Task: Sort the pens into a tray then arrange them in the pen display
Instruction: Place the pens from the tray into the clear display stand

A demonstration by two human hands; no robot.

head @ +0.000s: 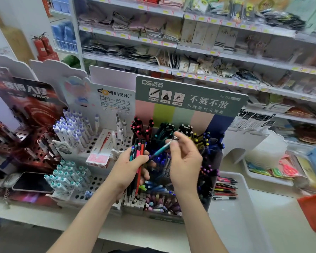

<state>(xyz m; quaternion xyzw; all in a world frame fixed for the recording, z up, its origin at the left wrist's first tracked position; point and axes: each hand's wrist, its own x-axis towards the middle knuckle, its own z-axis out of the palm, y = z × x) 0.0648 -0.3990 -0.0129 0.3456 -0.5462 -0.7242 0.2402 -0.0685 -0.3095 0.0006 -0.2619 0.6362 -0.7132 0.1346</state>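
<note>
My left hand point(133, 164) grips a bundle of pens point(139, 152), red, pink, teal and dark, held upright in front of the pen display point(190, 99). My right hand point(185, 157) pinches a single teal pen point(161, 149) that slants up to the right above the display's middle compartments. The display holds groups of pens sorted by cap colour: pink, teal, yellow, blue, purple. A white tray point(244, 198) lies on the counter at the right, with several red, pink and black pens point(225, 189) at its far end.
A white perforated pen stand point(91, 143) with purple and teal pens stands to the left, a red pen box point(100, 152) on it. A phone point(33, 182) lies at far left. Shelves of goods rise behind. Clear containers point(266, 152) sit at the right.
</note>
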